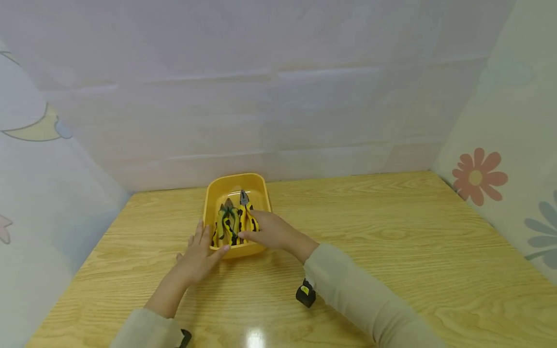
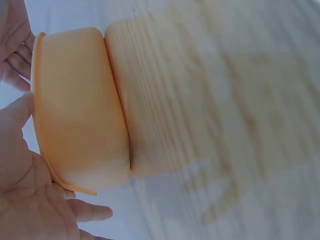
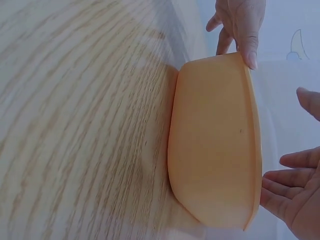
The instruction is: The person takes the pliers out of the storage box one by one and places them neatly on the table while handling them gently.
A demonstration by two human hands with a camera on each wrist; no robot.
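Note:
A yellow plastic bin [image 1: 245,251] stands on the wooden table against the back wall, with several pliers inside. Yellow-and-black pliers [image 1: 242,212] lie on the right, jaws toward the back; green-handled pliers [image 1: 235,220] lie to their left. My left hand [image 1: 197,256] rests at the bin's near left corner, its thumb on the rim and its fingers spread along the side. Over the right rim reaches my right hand [image 1: 274,231], beside the yellow-and-black pliers. The right wrist view shows its fingers [image 3: 295,182] extended and apart from the thumb, holding nothing visible.
The wooden table [image 1: 370,232] extends to the right of the bin and toward me. Pale walls [image 1: 278,106] with printed shapes enclose its back and sides. A dark strapped device [image 1: 306,294] sits under my right wrist.

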